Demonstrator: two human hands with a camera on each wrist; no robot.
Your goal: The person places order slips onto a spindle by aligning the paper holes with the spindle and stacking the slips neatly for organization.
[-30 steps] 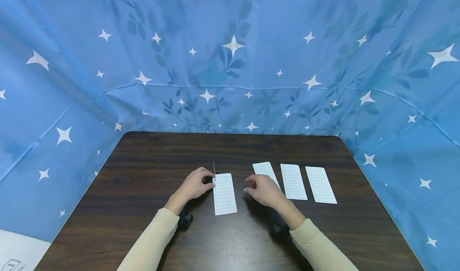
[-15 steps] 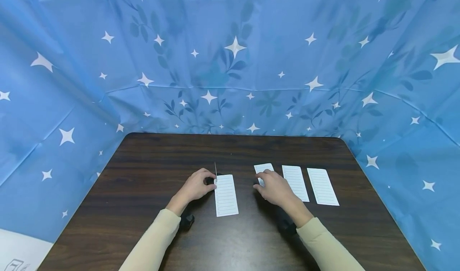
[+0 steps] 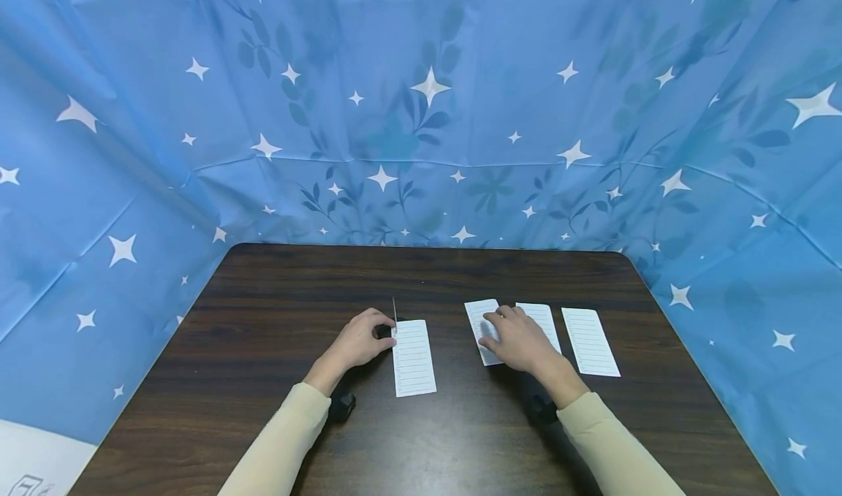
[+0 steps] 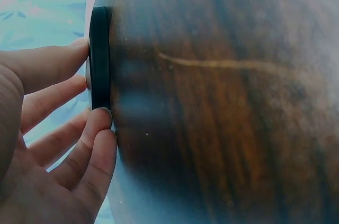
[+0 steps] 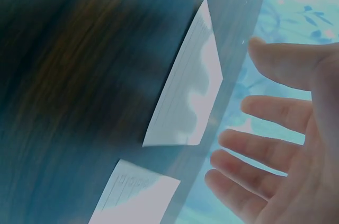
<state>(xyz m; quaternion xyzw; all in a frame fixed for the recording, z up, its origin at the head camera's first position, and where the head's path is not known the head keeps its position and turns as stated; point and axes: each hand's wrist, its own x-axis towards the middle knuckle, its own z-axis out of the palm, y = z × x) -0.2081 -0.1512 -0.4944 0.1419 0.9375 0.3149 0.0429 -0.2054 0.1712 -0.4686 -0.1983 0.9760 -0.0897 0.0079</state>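
Observation:
My left hand [image 3: 355, 341] pinches a dark, thick-edged flat object [image 4: 100, 60] between thumb and fingers; its kind cannot be told. In the left wrist view it stands edge-on to the camera, with the fingertips along its near face and edge. A thin upright strip [image 3: 395, 310] rises by the fingertips in the head view. Beside that hand lies a white lined card [image 3: 414, 361]. My right hand [image 3: 522, 341] hovers with relaxed, spread fingers over the left card of a row [image 3: 482, 321] and partly hides the middle card [image 3: 539, 318]. In the right wrist view its fingers grip nothing.
The right card [image 3: 590, 342] of the row lies past the right hand. Dark wooden table [image 3: 421, 445] extends under everything. A blue star-patterned curtain [image 3: 421, 131] hangs behind its far edge. A white printed surface [image 3: 39, 459] shows at lower left.
My right hand has moved right, from the left side of the row to over the left and middle cards, uncovering more of the left one. My left hand keeps its hold in place.

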